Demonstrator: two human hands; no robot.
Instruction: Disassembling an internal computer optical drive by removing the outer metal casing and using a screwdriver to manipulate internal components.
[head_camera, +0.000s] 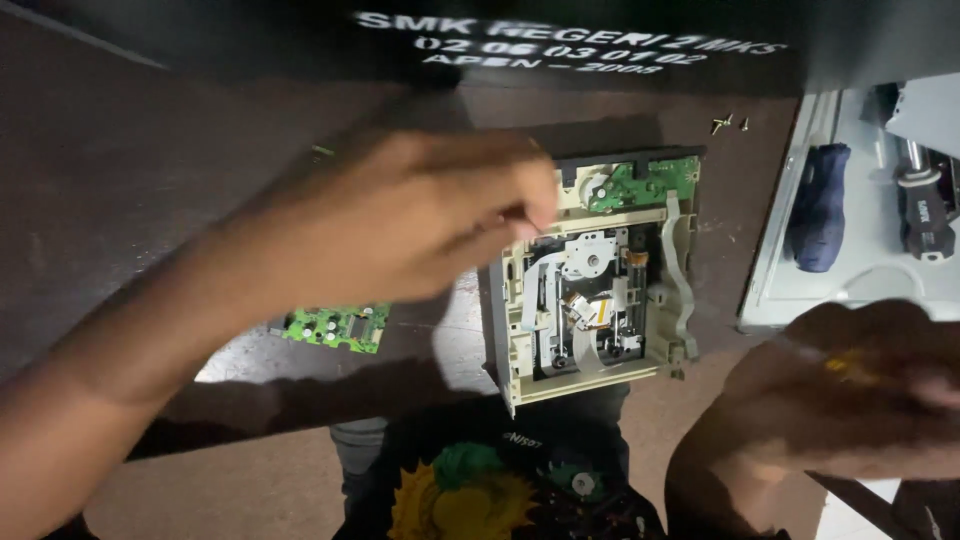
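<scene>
We pinch L hand (420, 225) grip on thin pin-like bit over disc drive mech (595, 280); keep wrist steady, approach slow. R hand (850, 390) blurred, curled round yellowish tool; can't tell how tight.

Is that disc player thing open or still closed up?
Open. The disc drive has no cover on top: its white gears, ribbon cable and green circuit board lie bare. The left hand reaches over it.

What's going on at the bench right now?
A person has an opened disc drive mechanism lying on a dark table. Their left hand reaches to its upper left corner; the blurred right hand hovers apart at lower right. A green circuit board lies to the left, two loose screws behind.
</scene>
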